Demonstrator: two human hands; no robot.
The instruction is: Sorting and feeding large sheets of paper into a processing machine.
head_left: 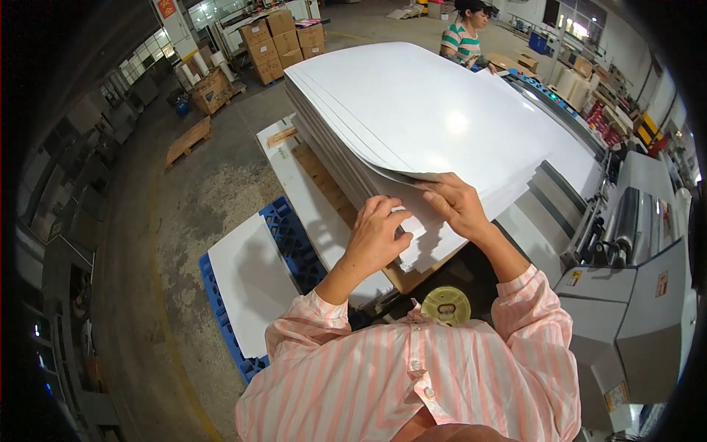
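A tall stack of large white sheets (449,110) stands in front of me, its near corner fanned into uneven steps. My right hand (456,205) grips the near edge of the upper sheets, which curve upward there with a grey underside showing. The thumb lies on the near side and the fingers are partly hidden by the sheets. My left hand (377,234) rests against the side of the stack just below the raised edge. Its fingers are curled and apart, with the thumb separate, and I see nothing held in them.
A grey machine with rollers (626,228) stands close on the right. At lower left, a blue pallet (276,221) bears more white sheets (254,283). A round yellowish lid (445,306) is below the stack. Cartons (272,44) and a co-worker (462,40) are farther back.
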